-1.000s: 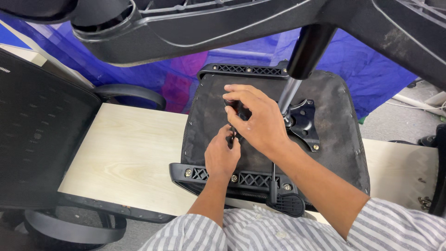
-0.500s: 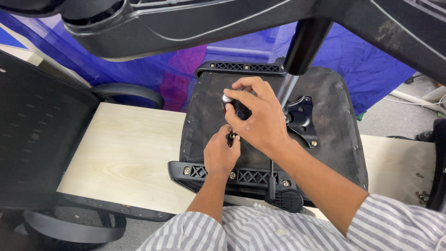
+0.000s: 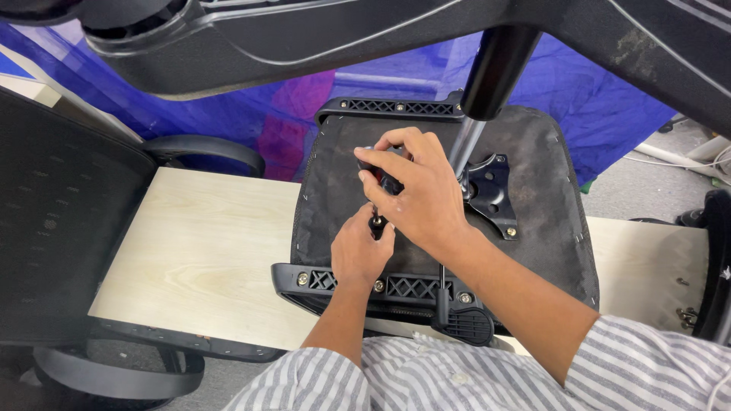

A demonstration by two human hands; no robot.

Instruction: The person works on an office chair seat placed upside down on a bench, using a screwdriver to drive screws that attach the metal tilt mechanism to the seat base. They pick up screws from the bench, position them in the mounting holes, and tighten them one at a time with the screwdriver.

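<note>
Little had shifted since half a second earlier: my right hand (image 3: 415,194) stayed curled tight over the dark tool handle (image 3: 384,179), turned only slightly, while my left hand (image 3: 359,251) kept its fingers pinched together on the small fastener (image 3: 376,223) directly below, at six o'clock from the handle. Both rested on the upturned black seat underside (image 3: 533,228), lying across the pale wooden board (image 3: 205,243), with the metal mounting plate (image 3: 491,194) at three o'clock from my right hand.

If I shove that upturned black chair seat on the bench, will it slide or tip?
The upturned black fabric-covered chair seat lies flat on the pale wooden bench, so it probably slides rather than tips. Its metal plate and gas column suggest weight.
</note>
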